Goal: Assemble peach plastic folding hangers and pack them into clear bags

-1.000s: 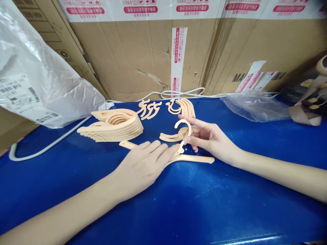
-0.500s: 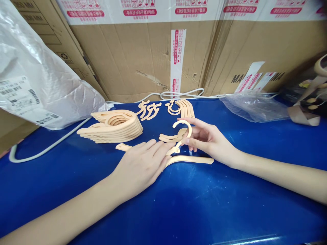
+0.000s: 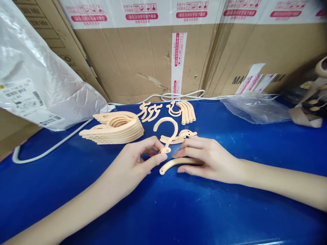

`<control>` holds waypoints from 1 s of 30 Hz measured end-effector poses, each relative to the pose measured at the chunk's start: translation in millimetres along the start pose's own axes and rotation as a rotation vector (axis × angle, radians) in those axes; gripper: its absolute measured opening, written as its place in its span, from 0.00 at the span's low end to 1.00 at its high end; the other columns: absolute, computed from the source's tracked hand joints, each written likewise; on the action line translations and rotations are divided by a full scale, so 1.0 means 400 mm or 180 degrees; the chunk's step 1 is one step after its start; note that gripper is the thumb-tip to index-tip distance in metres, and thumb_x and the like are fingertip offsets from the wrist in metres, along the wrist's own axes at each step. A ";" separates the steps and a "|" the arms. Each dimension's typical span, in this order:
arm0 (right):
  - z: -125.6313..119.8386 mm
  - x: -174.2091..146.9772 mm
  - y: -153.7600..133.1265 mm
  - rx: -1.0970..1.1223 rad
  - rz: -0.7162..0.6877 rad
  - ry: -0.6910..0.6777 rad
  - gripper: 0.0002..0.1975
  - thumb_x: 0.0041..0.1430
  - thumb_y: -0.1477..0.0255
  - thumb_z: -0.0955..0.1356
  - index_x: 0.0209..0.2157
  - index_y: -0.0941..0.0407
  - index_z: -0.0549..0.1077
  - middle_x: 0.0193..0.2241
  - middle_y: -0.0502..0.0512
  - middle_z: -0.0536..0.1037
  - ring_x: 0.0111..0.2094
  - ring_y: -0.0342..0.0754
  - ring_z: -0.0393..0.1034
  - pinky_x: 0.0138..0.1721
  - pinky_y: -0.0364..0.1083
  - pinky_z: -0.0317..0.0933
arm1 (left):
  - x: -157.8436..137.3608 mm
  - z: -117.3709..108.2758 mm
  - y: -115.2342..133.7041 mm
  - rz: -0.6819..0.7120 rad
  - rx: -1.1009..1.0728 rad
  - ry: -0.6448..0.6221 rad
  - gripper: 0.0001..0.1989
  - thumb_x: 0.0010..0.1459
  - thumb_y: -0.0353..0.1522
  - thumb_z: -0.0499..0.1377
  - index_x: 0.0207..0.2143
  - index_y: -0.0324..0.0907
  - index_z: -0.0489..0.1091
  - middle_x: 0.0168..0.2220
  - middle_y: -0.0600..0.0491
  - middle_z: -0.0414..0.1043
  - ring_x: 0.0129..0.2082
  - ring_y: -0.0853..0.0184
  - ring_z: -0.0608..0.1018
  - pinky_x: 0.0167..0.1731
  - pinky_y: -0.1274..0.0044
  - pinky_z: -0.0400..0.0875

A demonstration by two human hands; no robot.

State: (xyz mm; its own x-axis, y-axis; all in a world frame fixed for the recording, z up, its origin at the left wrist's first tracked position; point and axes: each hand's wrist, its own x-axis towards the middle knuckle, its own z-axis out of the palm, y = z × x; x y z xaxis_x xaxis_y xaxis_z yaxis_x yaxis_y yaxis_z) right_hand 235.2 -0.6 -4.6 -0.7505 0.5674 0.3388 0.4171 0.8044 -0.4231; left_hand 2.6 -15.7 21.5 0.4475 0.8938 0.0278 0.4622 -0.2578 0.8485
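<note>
Glossy blue tabletop (image 3: 191, 211) spreading wide, stack of peach plastic hangers (image 3: 114, 138) resting left, small curved peach hooks (image 3: 152, 113) and slim peach bars (image 3: 188, 111) lying at back, crumpled clear plastic bag (image 3: 258, 109) sitting right

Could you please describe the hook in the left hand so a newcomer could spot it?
Over the blue table is the left hand. It pinches the hook by its base, curl uppermost. Unlike the hooks lying behind, this one is held up.

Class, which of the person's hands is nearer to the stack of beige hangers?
Left. The left hand is just in front of the right end of the stack of beige hangers; the right hand is farther off to the right.
</note>
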 end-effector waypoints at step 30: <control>-0.004 -0.003 -0.023 -0.0514 -0.0116 -0.0280 0.21 0.70 0.59 0.57 0.36 0.58 0.73 0.28 0.52 0.78 0.27 0.42 0.73 0.27 0.41 0.59 | 0.019 0.008 -0.007 -0.1086 -0.2200 -0.0208 0.14 0.62 0.39 0.59 0.47 0.45 0.76 0.31 0.54 0.67 0.21 0.77 0.68 0.12 0.89 0.63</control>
State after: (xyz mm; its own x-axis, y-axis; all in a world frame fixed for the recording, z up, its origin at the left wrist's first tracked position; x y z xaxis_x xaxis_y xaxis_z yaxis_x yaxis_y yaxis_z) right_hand 232.9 -8.4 0.2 -0.8057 0.5254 0.2736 0.4603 0.8460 -0.2692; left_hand 7.2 -9.3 17.8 0.4203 0.8537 -0.3075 0.0094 0.3348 0.9422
